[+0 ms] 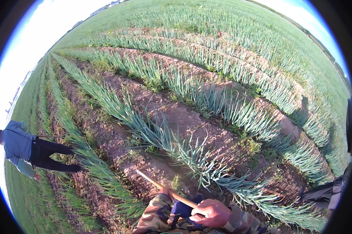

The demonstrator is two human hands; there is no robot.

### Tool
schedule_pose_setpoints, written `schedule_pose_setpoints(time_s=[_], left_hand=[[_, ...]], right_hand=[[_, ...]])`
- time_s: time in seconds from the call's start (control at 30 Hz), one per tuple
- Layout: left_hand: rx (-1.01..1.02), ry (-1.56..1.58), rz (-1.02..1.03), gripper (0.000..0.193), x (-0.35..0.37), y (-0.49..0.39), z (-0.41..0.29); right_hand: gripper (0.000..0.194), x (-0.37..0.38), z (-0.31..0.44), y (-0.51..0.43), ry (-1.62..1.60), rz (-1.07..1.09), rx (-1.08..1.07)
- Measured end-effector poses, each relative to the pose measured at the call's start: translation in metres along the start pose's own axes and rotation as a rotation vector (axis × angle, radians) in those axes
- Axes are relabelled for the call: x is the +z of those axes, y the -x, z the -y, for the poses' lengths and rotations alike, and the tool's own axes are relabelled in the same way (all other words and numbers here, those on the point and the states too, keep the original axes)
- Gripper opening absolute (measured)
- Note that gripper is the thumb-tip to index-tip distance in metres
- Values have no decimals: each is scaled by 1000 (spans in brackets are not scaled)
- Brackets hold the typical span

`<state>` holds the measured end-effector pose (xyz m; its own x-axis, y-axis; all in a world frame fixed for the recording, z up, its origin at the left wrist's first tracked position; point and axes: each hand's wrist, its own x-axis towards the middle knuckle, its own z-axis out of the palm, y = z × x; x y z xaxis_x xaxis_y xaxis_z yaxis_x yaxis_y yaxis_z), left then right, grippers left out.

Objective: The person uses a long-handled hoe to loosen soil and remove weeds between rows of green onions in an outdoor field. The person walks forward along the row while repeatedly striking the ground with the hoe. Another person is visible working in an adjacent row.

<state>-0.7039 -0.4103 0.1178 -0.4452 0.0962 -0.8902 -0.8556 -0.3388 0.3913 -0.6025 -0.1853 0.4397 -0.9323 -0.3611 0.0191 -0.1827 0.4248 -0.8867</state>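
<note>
A wooden tool handle (152, 182) slants across the ground in front of my body, its pale end up and to the left. My left hand (165, 190) is wrapped around it near the middle of its visible length, partly hidden by the camouflage sleeve (155, 210). Lower down, my right hand (212, 213) is closed over the handle, knuckles up. Whatever is on the tool's other end cannot be made out. Just beyond my hands runs a row of green onion plants (190, 152), with long leaves leaning over brown soil (155, 166).
At the left, another person (19, 147) in a blue top and dark trousers stands between rows, a thin shaft beside them. Grey and dark fabric (325, 194) shows at the right edge. Weeds (249, 146) grow in the furrows. More onion rows (193, 87) curve away.
</note>
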Motion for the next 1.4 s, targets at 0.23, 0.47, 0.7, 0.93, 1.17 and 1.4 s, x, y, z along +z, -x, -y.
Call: schedule_pose_setpoints(time_s=[0.23, 0.47, 0.7, 0.93, 1.17, 1.4], left_hand=[[10, 17, 16, 31, -2, 0, 0], [-82, 65, 45, 17, 5, 15, -12], [-61, 18, 40, 21, 10, 28, -17], [-62, 63, 82, 26, 5, 18, -14], [-56, 104, 90, 22, -7, 4, -11], [-50, 40, 115, 23, -9, 9, -15]], right_hand=[[16, 0, 2, -1, -16, 2, 14], [16, 0, 8, -4, -25, 5, 45], [16, 1, 7, -4, -23, 8, 38], [16, 4, 8, -3, -57, -21, 46], [16, 7, 8, -4, -60, -26, 33], [15, 5, 15, -7, -76, -25, -5]])
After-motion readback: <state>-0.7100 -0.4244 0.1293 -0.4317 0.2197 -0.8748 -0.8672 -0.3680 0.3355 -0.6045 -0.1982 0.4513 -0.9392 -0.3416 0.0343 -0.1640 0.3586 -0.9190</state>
